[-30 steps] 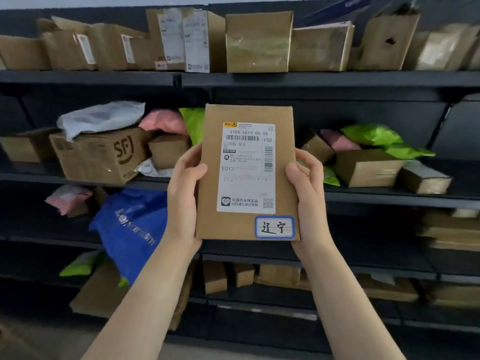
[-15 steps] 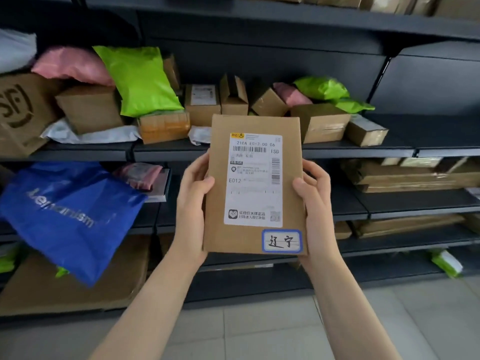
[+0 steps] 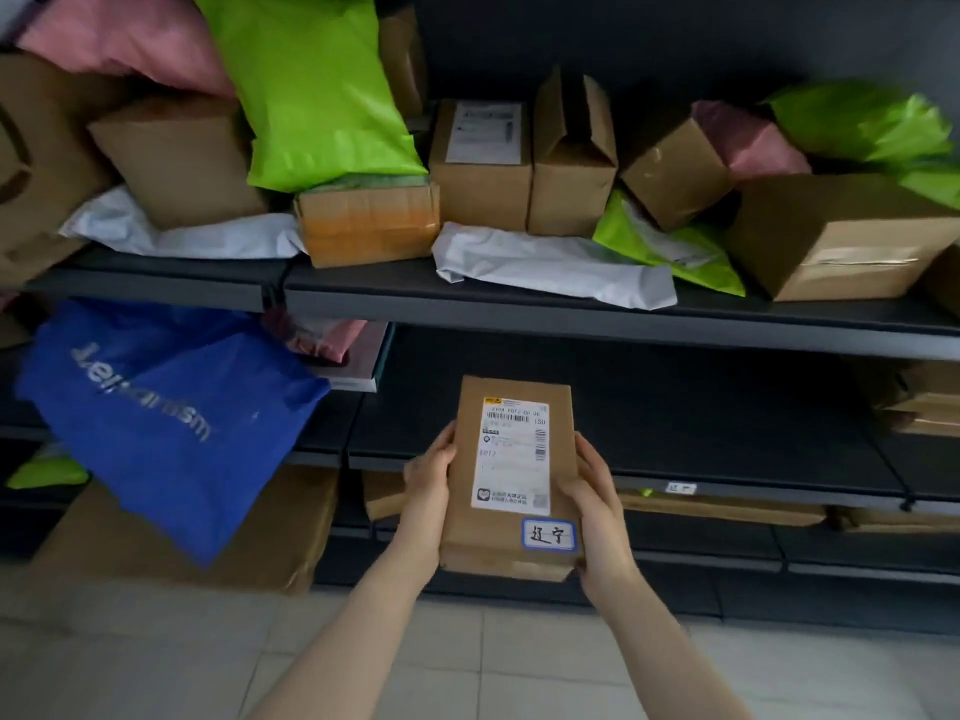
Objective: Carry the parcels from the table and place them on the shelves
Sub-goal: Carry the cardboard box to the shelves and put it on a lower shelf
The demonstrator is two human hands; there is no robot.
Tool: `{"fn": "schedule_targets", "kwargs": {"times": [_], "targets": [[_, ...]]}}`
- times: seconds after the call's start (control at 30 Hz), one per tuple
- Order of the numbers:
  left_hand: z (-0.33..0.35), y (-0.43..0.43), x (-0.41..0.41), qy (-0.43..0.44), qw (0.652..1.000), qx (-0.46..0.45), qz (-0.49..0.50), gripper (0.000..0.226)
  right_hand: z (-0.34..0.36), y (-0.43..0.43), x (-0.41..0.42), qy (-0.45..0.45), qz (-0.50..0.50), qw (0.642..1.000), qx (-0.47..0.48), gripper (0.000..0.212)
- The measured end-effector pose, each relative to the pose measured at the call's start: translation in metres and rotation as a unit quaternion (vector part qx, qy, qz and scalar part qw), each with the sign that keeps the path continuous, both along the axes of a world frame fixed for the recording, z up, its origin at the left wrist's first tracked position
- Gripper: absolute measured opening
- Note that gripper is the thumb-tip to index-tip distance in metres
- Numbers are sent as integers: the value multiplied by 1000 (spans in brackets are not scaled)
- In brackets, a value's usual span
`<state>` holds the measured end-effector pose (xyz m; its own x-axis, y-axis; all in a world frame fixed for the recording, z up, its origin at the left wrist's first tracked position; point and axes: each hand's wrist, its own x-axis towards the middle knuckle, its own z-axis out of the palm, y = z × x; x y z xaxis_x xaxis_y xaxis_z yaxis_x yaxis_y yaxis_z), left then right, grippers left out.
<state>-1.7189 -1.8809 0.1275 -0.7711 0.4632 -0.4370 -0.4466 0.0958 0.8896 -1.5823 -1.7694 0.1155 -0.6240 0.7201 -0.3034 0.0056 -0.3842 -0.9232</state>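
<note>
I hold a flat brown cardboard parcel (image 3: 511, 548) with a white shipping label and a small blue-bordered sticker, its label facing up. My left hand (image 3: 428, 483) grips its left edge and my right hand (image 3: 592, 504) grips its right edge. The parcel's far end reaches over the front lip of a dark metal shelf (image 3: 701, 475), whose surface behind it is bare. The shelf above (image 3: 519, 304) is crowded with parcels.
A blue fabric bag (image 3: 166, 423) hangs over the shelf edge at left. The upper shelf carries brown boxes (image 3: 480, 168), green mailers (image 3: 311, 90), a pink mailer (image 3: 130, 39) and white mailers (image 3: 556, 265). Flat cartons (image 3: 722, 509) lie on a lower shelf. Tiled floor is below.
The view has moved closer and lower. Both hands have carried the parcel down and forward, from the crowded shelf's level to the front edge of the shelf below it.
</note>
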Motion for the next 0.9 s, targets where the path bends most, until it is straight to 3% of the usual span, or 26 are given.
{"fn": "schedule_targets", "kwargs": {"times": [0.17,0.3,0.47,0.6,0.8,0.9], "targets": [[-31,42,-44,-3,997,-1,-76,46,-46,48,-51,-46,2,999,-2,43],[-52,72,-66,62,989,-52,-128,36,-69,84,-92,-109,39,992,50,56],[-73,105,-93,90,990,-33,-103,40,-79,120,-131,-139,57,983,106,60],[-83,140,-116,95,992,-41,-72,42,-83,152,-165,-150,38,978,140,52],[-87,158,-134,77,995,-32,-51,44,-86,173,-181,-178,49,964,190,23],[-82,156,-134,163,981,-87,-65,52,-77,169,-176,-197,56,957,204,31]]}}
